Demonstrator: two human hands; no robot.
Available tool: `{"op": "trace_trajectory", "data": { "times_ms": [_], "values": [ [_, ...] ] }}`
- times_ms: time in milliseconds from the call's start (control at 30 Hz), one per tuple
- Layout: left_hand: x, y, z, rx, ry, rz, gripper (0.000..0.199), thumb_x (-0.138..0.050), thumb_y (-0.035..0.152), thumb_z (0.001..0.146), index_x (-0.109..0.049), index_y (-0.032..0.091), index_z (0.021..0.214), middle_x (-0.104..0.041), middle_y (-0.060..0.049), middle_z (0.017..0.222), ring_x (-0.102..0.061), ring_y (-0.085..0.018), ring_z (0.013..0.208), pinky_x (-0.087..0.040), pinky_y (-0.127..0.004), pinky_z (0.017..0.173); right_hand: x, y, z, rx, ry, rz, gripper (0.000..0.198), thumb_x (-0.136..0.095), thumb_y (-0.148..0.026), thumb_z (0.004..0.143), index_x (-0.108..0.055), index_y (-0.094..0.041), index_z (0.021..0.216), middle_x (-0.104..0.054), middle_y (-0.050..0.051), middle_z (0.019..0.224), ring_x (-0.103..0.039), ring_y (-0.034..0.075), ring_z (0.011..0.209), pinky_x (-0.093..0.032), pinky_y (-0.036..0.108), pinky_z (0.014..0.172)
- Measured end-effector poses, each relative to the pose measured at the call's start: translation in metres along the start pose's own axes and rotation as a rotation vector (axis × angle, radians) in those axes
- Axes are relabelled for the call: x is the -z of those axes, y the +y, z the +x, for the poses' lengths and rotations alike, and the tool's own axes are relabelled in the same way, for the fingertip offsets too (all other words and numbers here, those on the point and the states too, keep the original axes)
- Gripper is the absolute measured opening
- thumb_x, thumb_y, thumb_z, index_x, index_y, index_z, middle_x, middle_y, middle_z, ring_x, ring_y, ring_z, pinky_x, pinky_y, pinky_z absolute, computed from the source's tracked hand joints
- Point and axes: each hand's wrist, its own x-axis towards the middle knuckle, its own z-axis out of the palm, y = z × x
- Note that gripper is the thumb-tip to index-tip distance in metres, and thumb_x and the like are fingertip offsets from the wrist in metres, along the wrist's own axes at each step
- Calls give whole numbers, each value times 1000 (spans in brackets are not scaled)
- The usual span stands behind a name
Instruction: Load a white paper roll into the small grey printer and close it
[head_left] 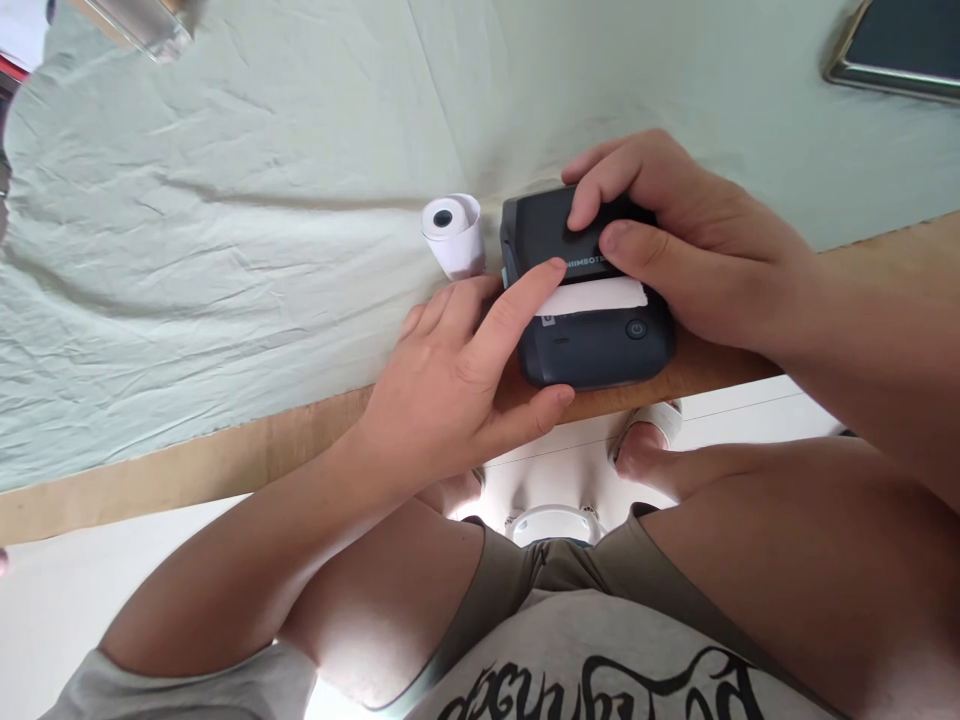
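Observation:
A dark label printer (600,355) lies at the table's front edge, with a power button on its near part and lettering on its lid. From its slot sticks out a short white paper strip (592,297). My left hand (450,365) holds the printer's left side, its index finger on the lid by the strip and its thumb at the near edge. Over the lid's right side curls my right hand (690,235), thumb and fingers pressed on it. Just left of the printer stands a white paper roll (455,235) with a dark core.
A pale green cloth (262,200) covers the table, wrinkled on the left. The bare wooden edge (315,430) runs along the front. A phone-like dark device (907,50) lies at the far right, and a clear container (154,25) at the far left.

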Motion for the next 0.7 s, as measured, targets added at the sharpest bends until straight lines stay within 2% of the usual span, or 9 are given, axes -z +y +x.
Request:
{"op": "trace_trajectory", "data": {
  "times_ms": [133,267,467,700],
  "values": [
    [0,1,0,5,7,-11,73,-38,66,109,-37,15,162,-64,-19,132,-64,-35,116,-54,-51,99,-3,0,1,15,-37,-6,47,-32,-58,107,-59,-22,121,-51,2,133,-38,10,152,-45,41,133],
    [1,2,1,31,-6,-29,72,-40,64,108,-40,15,161,-64,-19,132,-64,-35,116,-53,-50,100,-5,-3,2,5,2,37,38,-32,-40,102,-62,-23,118,-53,2,133,-41,11,150,-43,42,136],
    [2,3,2,70,-36,-53,73,-41,66,107,-42,18,162,-64,-17,134,-62,-34,118,-51,-49,103,-6,-6,3,-36,50,59,36,-36,-37,94,-65,-20,107,-58,5,124,-42,15,151,-44,45,136],
    [3,3,2,74,-58,-51,73,-40,67,107,-43,19,162,-64,-16,133,-62,-34,117,-51,-49,100,-8,-7,4,-11,61,30,33,-35,-37,93,-60,-17,95,-58,9,108,-45,15,145,-47,44,131]
  ]
}}
